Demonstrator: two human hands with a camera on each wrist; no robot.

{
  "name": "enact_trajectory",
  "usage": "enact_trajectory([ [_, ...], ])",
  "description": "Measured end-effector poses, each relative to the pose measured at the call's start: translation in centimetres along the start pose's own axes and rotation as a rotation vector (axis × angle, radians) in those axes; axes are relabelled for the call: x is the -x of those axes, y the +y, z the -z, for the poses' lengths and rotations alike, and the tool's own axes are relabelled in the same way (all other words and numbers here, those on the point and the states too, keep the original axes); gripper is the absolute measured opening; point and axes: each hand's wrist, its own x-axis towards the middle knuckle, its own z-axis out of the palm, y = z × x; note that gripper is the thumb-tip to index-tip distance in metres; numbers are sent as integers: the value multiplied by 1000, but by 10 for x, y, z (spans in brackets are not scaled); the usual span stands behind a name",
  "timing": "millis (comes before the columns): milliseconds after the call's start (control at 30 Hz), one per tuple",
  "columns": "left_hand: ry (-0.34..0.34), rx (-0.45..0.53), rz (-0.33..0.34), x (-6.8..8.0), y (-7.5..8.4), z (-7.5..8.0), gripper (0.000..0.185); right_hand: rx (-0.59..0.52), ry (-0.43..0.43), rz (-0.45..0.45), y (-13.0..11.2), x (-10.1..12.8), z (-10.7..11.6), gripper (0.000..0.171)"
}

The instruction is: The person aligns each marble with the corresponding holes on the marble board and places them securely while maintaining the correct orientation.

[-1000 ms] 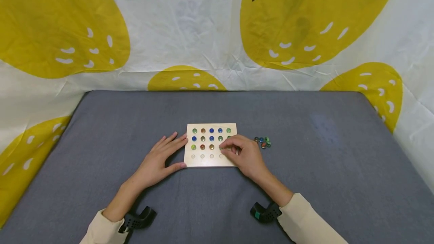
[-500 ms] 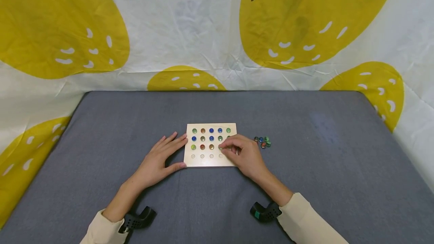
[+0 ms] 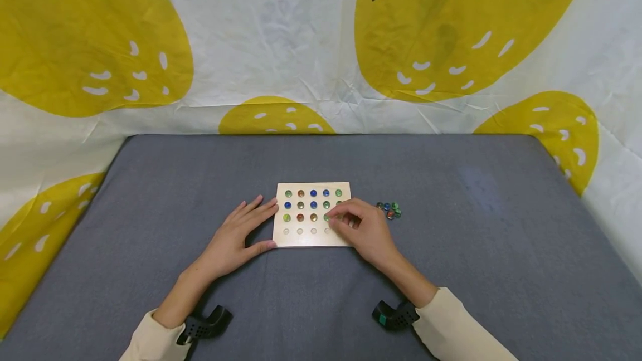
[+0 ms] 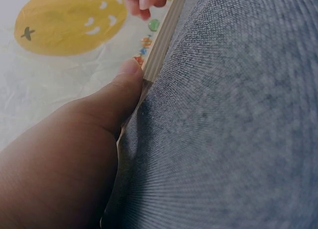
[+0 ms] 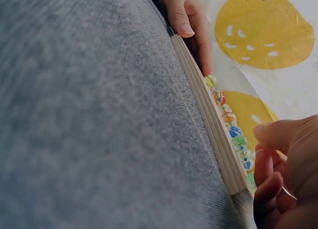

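A pale wooden board lies at the middle of the grey table, with coloured marbles seated in its three far rows; the near row of holes is bare. My right hand hovers over the board's right side with fingers curled, thumb and forefinger pinching a green marble at the third row. The right wrist view shows those curled fingers beside the board's edge. My left hand lies flat against the board's left edge, its thumb pressed to the near corner.
A small cluster of loose marbles lies on the grey cloth just right of the board. A white sheet with yellow fruit prints hangs behind and around the table. Black wrist cameras sit at both sleeves.
My right hand has drawn back slightly to the right, so the green marble at the third row shows more. The left hand and the board have not moved.
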Motion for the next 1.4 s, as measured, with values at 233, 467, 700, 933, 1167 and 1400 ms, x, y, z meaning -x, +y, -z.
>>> enact_trajectory([
  [233, -4, -2, -6, -1, -2, -1, 72, 23, -2, -27, -18, 0, 16, 11],
  [467, 1, -1, -1, 1, -2, -2, 72, 54, 37, -37, -23, -1, 43, 11],
  [700, -6, 5, 8, 1, -1, -2, 73, 90, 71, -73, -29, 5, 77, 12],
  [933, -13, 7, 15, 0, -1, -1, 73, 131, 88, -114, -22, 17, 99, 12],
  [1167, -12, 5, 20, 0, 0, 1, 73, 80, 135, -92, 0, 20, 105, 13],
  [1400, -14, 7, 18, 0, 2, 3, 73, 42, 120, -92, 11, 22, 105, 13],
])
